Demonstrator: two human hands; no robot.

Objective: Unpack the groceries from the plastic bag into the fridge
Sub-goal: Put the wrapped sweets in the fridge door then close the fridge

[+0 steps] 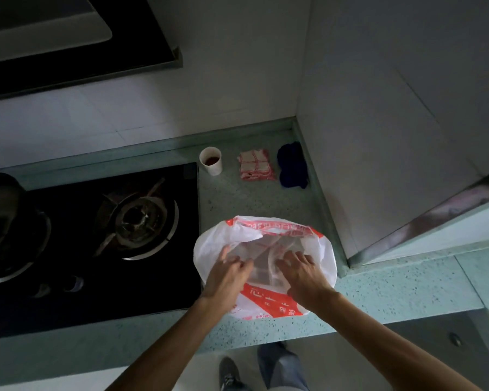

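Head camera, looking down: at far left a dark pan (0,210) sits on the black gas hob (96,244). Right of the hob, on the speckled green counter (378,289), stand a white cup (211,160), a red-checked cloth (256,165) and a blue cloth (292,166). Nearer, the white-and-red plastic bag (268,303) lies on the counter, mouth open. The left hand (226,275) and right hand (302,275) reach into it with fingers loosely spread; whether they pinch the film is hard to tell.
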